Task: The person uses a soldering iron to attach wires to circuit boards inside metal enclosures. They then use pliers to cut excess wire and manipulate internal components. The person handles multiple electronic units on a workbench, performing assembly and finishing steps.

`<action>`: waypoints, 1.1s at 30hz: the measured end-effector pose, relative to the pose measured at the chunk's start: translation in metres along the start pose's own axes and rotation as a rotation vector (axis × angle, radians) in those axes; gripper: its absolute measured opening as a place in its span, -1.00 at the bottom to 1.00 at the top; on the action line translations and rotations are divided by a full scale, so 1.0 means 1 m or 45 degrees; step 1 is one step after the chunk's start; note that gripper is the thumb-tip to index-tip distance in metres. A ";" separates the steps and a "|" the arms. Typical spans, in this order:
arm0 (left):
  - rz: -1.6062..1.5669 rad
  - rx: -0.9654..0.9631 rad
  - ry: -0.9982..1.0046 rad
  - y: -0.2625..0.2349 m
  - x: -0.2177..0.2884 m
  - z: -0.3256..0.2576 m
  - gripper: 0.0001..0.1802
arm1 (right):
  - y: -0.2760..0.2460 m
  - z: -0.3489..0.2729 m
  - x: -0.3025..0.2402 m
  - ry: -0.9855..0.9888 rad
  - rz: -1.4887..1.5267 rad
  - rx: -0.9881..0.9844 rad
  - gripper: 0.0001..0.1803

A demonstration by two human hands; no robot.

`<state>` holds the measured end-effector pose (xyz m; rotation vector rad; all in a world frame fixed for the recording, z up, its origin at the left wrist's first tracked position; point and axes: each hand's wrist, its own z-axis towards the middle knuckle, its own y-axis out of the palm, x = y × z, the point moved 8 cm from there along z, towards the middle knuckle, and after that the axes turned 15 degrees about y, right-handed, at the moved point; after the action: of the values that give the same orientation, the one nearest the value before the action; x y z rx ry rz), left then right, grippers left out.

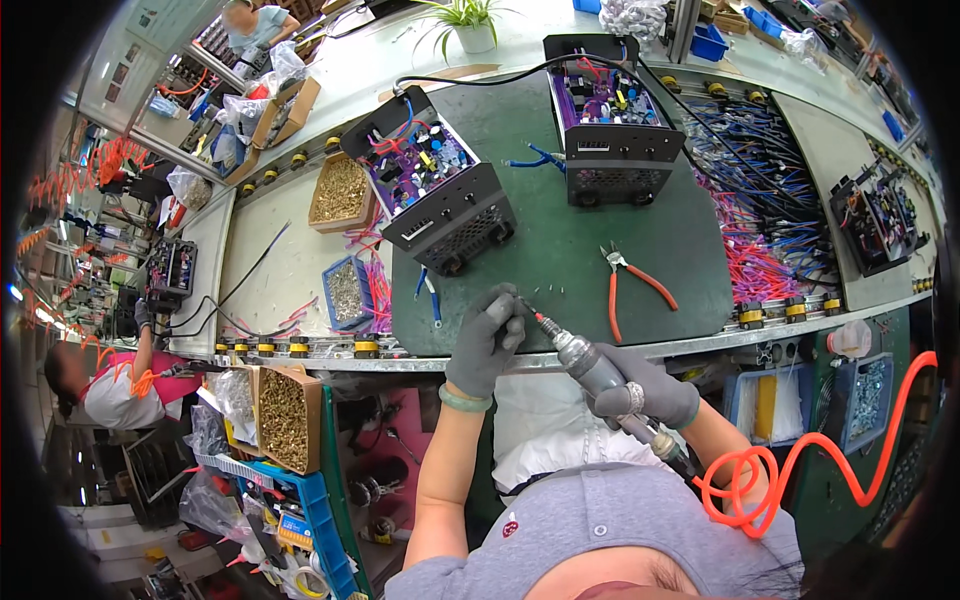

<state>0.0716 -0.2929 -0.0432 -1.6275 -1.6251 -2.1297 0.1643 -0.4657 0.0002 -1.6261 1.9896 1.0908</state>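
Grey gloves cover both hands. My right hand (650,388) is wrapped round an air screwdriver (584,362), whose bit points up and left over the near edge of the green mat (560,255). My left hand (488,338) is closed, its fingertips pinched beside the bit's tip; whatever is between them is too small to make out. Beyond it stands an open black metal case (448,215) with a purple circuit board, turned at an angle. A second such case (618,165) stands farther right. Several tiny pale pieces (550,289) lie near the bit.
Red-handled cutters (636,285) lie spread on the mat. A cardboard box of brass-coloured parts (341,193) and a blue tray of silver parts (347,292) stand left. Bundled cables (755,170) fill the right side. An orange coiled hose (830,465) trails right. Black cable crosses behind the cases.
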 end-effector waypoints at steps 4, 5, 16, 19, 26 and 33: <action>-0.045 -0.088 -0.035 -0.004 -0.004 0.000 -0.74 | 0.007 0.002 -0.003 0.036 0.056 -0.056 -0.21; -0.043 -0.049 -0.042 -0.005 -0.005 0.000 -0.72 | 0.008 0.003 -0.003 0.022 0.053 -0.071 -0.20; 0.668 -0.056 0.026 0.014 0.018 0.002 -0.72 | -0.013 0.000 -0.014 -0.230 -0.900 0.450 -0.13; 0.568 -0.054 0.131 0.019 0.022 0.002 -0.73 | 0.005 0.000 0.018 0.166 0.487 -0.429 -0.17; 0.550 0.093 0.122 0.021 0.034 0.009 -0.74 | -0.008 0.019 -0.024 -0.187 -0.338 0.119 -0.14; 0.628 0.066 0.029 0.016 0.036 0.005 -0.71 | -0.010 0.020 -0.029 -0.180 -0.519 0.195 -0.08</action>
<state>0.0674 -0.2775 -0.0070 -1.7494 -1.1059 -1.8293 0.1778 -0.4322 0.0042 -1.7188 1.5218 0.8500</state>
